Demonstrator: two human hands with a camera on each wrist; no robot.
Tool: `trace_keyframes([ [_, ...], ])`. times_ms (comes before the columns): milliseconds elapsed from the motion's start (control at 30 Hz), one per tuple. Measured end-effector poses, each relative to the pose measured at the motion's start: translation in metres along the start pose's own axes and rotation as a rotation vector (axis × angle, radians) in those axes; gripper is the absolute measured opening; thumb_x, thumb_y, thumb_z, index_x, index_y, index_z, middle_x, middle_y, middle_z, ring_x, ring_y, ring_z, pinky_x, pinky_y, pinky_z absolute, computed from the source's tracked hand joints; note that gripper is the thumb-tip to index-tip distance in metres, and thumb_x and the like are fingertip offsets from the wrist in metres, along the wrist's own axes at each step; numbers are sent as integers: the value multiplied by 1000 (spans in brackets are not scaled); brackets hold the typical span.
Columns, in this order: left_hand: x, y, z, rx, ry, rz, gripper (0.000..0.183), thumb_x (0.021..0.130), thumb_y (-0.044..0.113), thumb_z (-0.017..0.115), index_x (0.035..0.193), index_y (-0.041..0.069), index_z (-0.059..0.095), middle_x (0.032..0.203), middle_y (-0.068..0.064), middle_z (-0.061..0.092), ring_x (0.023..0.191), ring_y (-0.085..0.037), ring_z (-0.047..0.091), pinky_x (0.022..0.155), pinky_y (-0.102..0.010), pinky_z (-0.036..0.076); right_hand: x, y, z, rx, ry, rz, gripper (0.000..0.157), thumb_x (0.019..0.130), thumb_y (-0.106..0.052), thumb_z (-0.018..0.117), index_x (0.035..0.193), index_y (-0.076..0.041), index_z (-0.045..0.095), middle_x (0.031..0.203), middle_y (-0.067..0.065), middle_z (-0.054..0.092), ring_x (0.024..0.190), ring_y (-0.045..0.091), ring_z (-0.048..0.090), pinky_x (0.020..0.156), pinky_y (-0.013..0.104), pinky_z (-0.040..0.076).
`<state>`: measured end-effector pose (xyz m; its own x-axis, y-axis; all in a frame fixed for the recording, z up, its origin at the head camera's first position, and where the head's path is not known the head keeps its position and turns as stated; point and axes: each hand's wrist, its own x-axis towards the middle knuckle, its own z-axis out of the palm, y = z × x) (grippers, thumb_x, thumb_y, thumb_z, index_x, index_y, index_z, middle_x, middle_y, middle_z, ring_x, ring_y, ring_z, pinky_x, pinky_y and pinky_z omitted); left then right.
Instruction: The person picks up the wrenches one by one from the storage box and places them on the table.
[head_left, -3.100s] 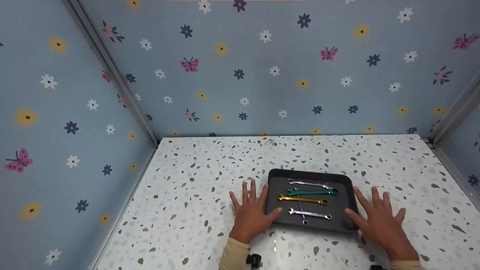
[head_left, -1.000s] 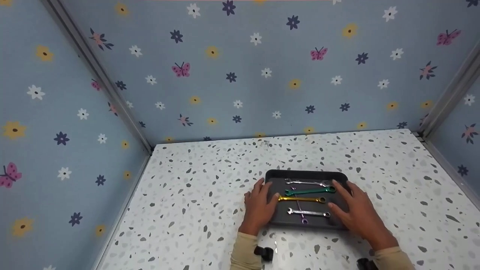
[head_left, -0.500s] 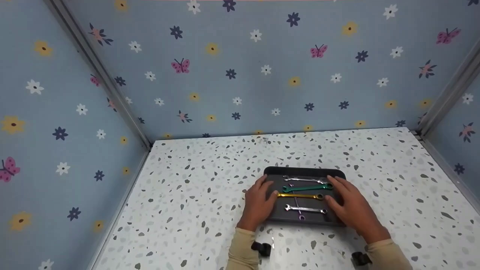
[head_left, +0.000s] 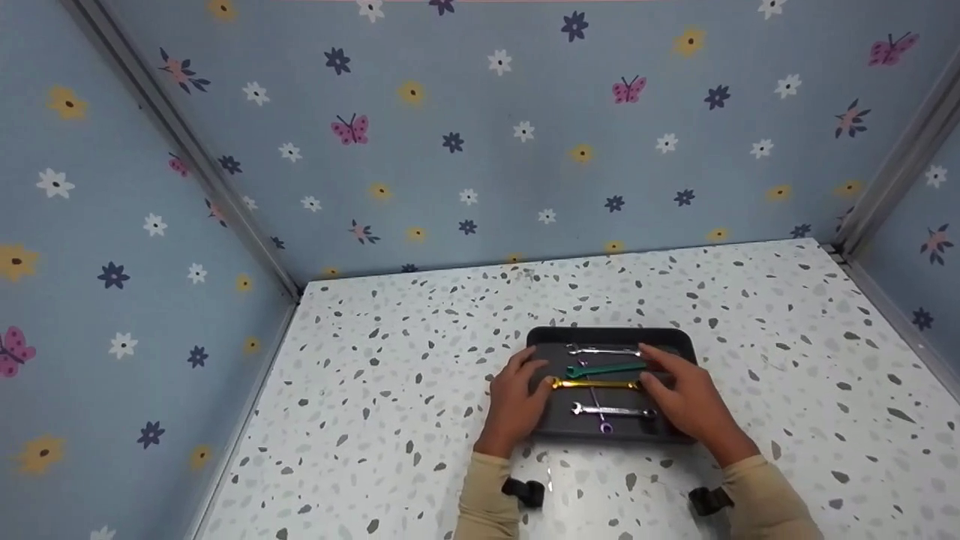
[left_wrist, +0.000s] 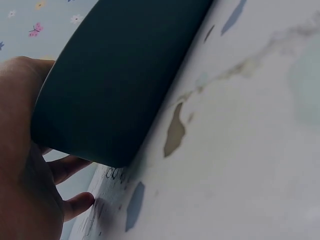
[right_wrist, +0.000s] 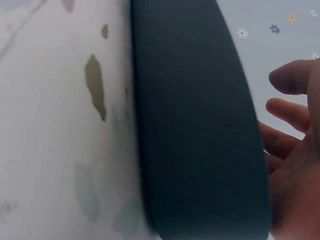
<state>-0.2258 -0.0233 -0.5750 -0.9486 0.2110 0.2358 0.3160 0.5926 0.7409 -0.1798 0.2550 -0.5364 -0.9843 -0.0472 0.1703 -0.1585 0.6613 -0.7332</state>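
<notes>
On my feed, I have the left forearm (head_left: 487,499) stretched forward, left hand (head_left: 516,401) relaxed and loosely curved, and the right forearm (head_left: 769,501) slanting inward, right hand (head_left: 688,396) relaxed, thumb (head_left: 658,390) parted from index finger (head_left: 667,361).

Inscriptions: none legible. Small dark marks (left_wrist: 115,173) on tabletop (left_wrist: 240,150), left wrist view, seven o'clock: blurred, lettering or not cannot be told. Wrenches (head_left: 596,384), head view, between four and five o'clock: any stamping too small to read.
</notes>
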Motion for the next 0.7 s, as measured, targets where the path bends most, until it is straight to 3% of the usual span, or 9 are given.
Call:
trace_keyframes([
  [300, 5, 1, 1, -34, -14, -32, 33, 97, 25, 64, 127, 10, 68, 149, 1, 49, 137, -23, 45, 111, -49, 34, 5, 6, 7, -12, -45, -26, 37, 94, -14, 70, 129, -4, 66, 117, 12, 69, 104, 28, 66, 92, 50, 53],
  [467, 6, 2, 2, -67, -12, -4, 32, 98, 22, 64, 126, 7, 68, 148, -1, 49, 136, -24, 45, 111, -49, 36, 10, 5, 9, -17, -117, -35, 32, 92, -16, 73, 122, -5, 70, 112, 8, 71, 102, 26, 65, 92, 49, 52],
  [700, 3, -3, 1, -88, 8, -25, 30, 97, 18, 65, 124, 7, 69, 146, -2, 51, 136, -22, 46, 111, -44, 37, 18, 5, 14, -2, -221, -47, 29, 89, -18, 75, 117, -9, 73, 108, 2, 71, 103, 24, 63, 93, 49, 50],
])
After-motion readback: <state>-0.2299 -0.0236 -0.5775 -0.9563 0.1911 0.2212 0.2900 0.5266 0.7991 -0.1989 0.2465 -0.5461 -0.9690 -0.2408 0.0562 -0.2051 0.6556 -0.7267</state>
